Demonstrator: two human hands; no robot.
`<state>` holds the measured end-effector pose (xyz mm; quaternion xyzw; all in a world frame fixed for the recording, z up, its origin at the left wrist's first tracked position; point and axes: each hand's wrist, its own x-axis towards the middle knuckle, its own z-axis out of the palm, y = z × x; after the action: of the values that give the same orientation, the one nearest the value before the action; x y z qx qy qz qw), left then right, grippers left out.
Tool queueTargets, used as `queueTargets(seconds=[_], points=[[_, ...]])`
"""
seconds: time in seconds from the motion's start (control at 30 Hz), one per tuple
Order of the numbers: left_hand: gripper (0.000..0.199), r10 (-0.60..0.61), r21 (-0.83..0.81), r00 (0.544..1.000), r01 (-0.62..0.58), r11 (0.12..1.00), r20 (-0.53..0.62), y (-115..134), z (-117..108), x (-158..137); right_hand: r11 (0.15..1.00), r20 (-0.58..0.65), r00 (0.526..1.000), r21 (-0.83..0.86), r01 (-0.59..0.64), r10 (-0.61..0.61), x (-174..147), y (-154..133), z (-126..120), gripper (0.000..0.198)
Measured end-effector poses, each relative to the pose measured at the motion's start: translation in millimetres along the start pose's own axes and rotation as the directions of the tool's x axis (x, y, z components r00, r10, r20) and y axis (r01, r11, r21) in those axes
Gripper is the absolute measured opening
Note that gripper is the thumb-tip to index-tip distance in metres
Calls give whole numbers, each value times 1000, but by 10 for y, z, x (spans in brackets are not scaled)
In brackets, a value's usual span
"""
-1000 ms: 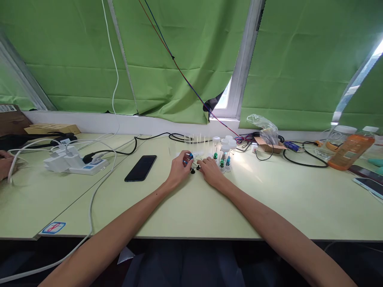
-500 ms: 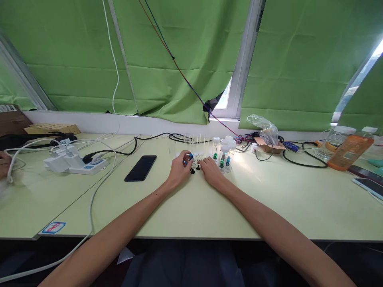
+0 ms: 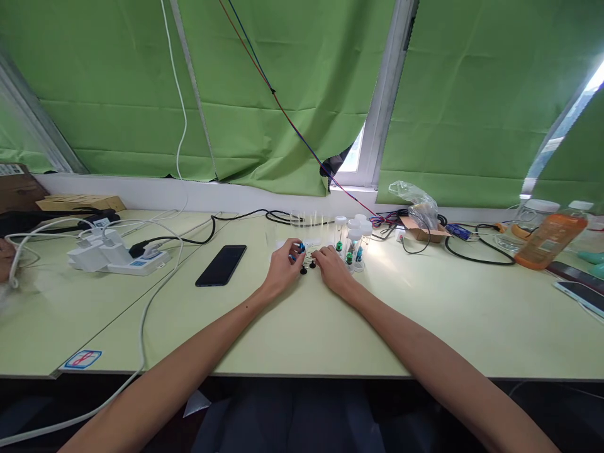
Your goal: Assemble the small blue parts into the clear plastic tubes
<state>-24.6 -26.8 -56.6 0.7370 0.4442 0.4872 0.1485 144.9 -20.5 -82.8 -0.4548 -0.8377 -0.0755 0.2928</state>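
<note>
My left hand point(image 3: 282, 267) rests on the table with its fingers curled around small blue pieces point(image 3: 302, 248), partly hidden by the fingers. Facing it, my right hand point(image 3: 333, 267) has bent fingers closed together over thin, pale parts too small to make out. Between the hands, nearer to me, are two small black pieces, one a black knob-like piece point(image 3: 303, 270). Close beside my right hand stand several clear tubes with white caps, including a tube point(image 3: 353, 246) with green pieces inside. Behind the hands is a clear, see-through holder point(image 3: 274, 235), its outline faint.
A black phone point(image 3: 221, 265) lies to the left, near a white power strip point(image 3: 136, 267) with plugs and cables. A small cardboard box point(image 3: 427, 234), black cables and an orange bottle point(image 3: 552, 239) are at the right. Another person's hand point(image 3: 5, 259) shows at the far left edge.
The view has shifted very slightly. Both hands stay almost in the same place, with at most small finger movements.
</note>
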Motion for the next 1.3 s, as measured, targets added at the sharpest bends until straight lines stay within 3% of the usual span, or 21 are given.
queueTargets(seconds=[0.6,1.3], points=[[27,-11,7,999,10,1000,34,41,0,-2,998,-57,998,43,41,-39,32,22,-17,35],[27,-31,-1,999,31,1000,29,48,-13,-9,999,-176,983,13,-48,49,32,-53,-82,30]])
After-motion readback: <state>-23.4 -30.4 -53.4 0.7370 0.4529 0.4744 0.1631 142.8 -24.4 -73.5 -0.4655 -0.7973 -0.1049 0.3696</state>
